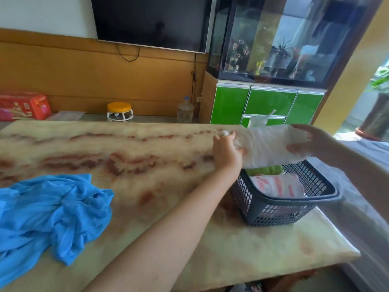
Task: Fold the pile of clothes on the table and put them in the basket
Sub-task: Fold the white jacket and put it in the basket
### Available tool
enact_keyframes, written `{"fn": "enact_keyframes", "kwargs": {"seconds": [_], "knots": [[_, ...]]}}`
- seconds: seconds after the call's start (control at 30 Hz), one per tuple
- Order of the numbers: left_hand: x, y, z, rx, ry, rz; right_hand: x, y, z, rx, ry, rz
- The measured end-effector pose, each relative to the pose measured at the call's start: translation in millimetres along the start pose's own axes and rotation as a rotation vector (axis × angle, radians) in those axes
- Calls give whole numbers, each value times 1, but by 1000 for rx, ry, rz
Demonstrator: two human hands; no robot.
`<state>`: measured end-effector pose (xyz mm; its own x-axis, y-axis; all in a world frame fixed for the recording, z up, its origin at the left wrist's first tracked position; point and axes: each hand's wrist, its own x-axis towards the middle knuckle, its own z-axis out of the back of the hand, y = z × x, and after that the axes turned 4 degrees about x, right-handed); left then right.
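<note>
A folded white garment (267,146) hangs in the air just above the far end of the dark mesh basket (273,211). My left hand (226,152) grips its left end, and my right hand (305,142) holds its right end with thumb below and fingers on top. Inside the basket lie a white cloth with red stripes (277,185) and a green folded piece (265,170). A crumpled blue garment (48,216) lies on the marble-patterned table (136,157) at the near left.
The basket stands at the table's right end, close to the edge. Beyond the table are a red box (27,105), a small stool with an orange top (119,111), a water jug (185,110) and a green cabinet (267,106) under a fish tank.
</note>
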<state>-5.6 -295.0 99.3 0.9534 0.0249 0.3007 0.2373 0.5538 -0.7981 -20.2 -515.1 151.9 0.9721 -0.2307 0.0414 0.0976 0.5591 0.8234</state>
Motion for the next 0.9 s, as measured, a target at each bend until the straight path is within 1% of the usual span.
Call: {"fn": "enact_keyframes", "kwargs": {"seconds": [0.07,0.13,0.2,0.27,0.3,0.37,0.4,0.43,0.47,0.5,0.57,0.6,0.63,0.7,0.73,0.8,0.9], "knots": [[14,-3,-34,68,19,-11,19,-21,11,23,-4,-30],[24,-1,-66,145,26,16,33,-43,15,10,4,-70],[30,1,-87,285,63,37,45,-64,10,-87,25,-90],[31,4,-104,438,109,3,57,-84,1,-247,1,-51],[31,4,-110,527,163,-25,62,-91,-3,-312,-18,-10],[25,2,-119,718,218,-125,70,-102,-10,-469,-21,57],[23,2,-122,837,249,-179,72,-106,-12,-552,17,78],[22,4,-126,877,249,-193,74,-109,-14,-598,66,80],[21,4,-125,915,297,-205,72,-110,-16,-642,119,59],[22,4,-125,987,302,-219,68,-109,-17,-749,144,40],[25,5,-119,1201,319,-206,61,-102,-14,-1125,133,116],[29,5,-116,1245,365,-183,61,-99,-11,-1258,145,166],[33,5,-116,1259,434,-164,61,-96,-8,-1323,169,180],[41,5,-115,1297,579,-153,62,-95,-5,-1388,240,149],[45,4,-116,1315,616,-138,64,-96,-8,-1441,282,139],[51,6,-121,1371,630,-134,69,-99,-14,-1547,347,148],[51,7,-125,1419,642,-176,71,-102,-20,-1621,349,181]]}}
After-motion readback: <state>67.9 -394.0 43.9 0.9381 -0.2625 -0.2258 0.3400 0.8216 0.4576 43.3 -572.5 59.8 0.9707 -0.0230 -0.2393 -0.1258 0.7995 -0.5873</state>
